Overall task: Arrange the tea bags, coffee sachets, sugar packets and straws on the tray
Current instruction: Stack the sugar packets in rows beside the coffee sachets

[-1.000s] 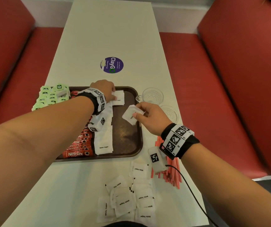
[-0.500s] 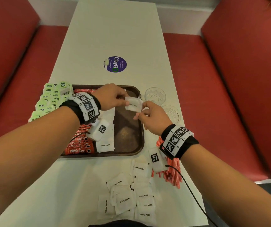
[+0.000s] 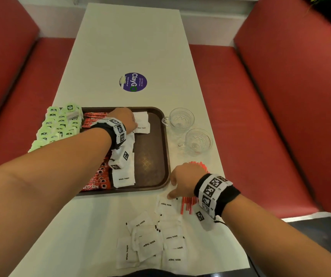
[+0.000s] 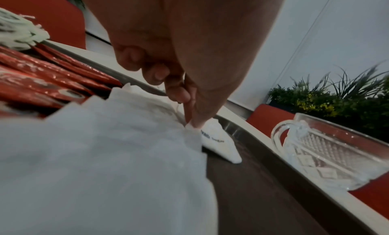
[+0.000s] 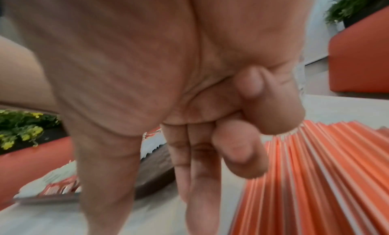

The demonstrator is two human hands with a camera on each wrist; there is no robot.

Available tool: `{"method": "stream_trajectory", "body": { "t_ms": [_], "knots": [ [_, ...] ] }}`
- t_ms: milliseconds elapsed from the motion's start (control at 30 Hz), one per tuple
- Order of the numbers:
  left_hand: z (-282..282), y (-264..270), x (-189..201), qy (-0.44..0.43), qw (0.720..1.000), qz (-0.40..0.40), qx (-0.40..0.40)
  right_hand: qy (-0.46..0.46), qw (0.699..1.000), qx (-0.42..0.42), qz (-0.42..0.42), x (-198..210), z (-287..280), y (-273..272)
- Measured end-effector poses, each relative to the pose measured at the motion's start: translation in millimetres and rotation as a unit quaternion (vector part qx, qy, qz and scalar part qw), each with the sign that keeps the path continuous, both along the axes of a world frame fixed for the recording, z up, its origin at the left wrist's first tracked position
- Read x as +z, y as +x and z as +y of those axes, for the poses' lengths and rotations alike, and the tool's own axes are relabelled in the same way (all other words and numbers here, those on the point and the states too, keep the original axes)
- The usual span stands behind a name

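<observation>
Sugar packet (image 4: 192, 130) pinched by left hand (image 3: 125, 118) fingertips, set onto tray (image 3: 156, 156) row. Right hand (image 3: 182, 181), empty, fingers extended over loose packets (image 3: 166, 204) for next pick; straws (image 3: 187, 204) beside it.

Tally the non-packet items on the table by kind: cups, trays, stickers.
Glass cups: 2
Tray: 1
Round sticker: 1
Total: 4
</observation>
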State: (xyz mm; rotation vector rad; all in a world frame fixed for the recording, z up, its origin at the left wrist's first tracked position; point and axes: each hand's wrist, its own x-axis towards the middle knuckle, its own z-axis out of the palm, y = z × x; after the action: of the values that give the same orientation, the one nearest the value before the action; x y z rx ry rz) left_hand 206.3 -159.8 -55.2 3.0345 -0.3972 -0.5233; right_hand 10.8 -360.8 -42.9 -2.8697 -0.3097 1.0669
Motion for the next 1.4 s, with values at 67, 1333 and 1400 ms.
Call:
{"method": "stream_trajectory", "body": {
  "t_ms": [67, 1333, 1400],
  "knots": [
    [0.4, -2.3, -0.7, -0.014, 1.000, -0.007, 0.015, -0.016, 1.000, 0.006, -0.010, -3.1, 2.9, -7.1],
    [12.4, -236.1, -0.7, -0.049, 0.934, 0.152, -0.320, 0.136, 0.987, -0.064, -0.051, -7.5, 25.2, -57.9],
    [19.6, -228.9, 3.1, -0.074, 0.943, 0.133, -0.294, 0.151, 0.984, -0.067, -0.058, -5.6, 25.5, -57.9]
  ]
}}
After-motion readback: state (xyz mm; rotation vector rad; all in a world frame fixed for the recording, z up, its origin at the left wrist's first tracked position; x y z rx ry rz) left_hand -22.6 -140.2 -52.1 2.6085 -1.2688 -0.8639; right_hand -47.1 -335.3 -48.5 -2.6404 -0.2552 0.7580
